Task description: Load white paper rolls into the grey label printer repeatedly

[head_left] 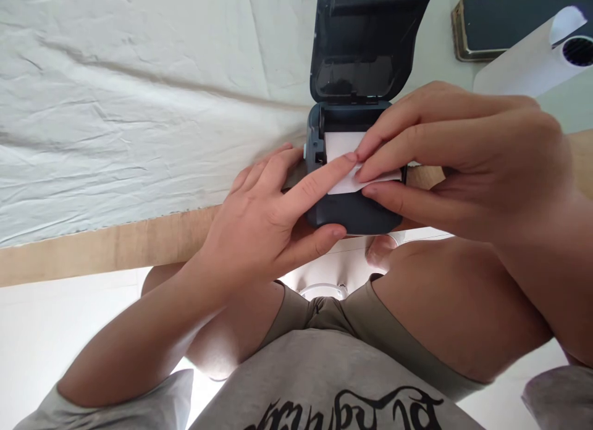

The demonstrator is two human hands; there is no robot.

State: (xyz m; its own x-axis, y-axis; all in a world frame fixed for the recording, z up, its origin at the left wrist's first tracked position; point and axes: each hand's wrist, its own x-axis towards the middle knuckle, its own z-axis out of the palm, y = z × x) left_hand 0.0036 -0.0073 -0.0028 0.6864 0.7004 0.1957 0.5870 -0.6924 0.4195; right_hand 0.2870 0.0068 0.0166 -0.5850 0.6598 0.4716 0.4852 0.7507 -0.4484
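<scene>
A small dark blue-grey label printer (359,210) rests at the table's front edge, its dark lid (364,47) swung up and back. White paper (340,147) fills the bay inside it. My left hand (269,210) steadies the printer from the left, with the thumb along its front edge and the other fingers at its side. The left index finger stretches over the paper and touches it. From the right, my right hand (463,152) pinches the paper's loose edge between thumb and fingertips. Its fingers hide the right part of the bay.
A white roll (514,62) with a dark hollow core lies at the right. Behind it is a phone-like dark slab (509,22) in a clear case. Wrinkled pale cloth (139,109) covers the table, leaving its wooden edge (115,244) bare near my legs.
</scene>
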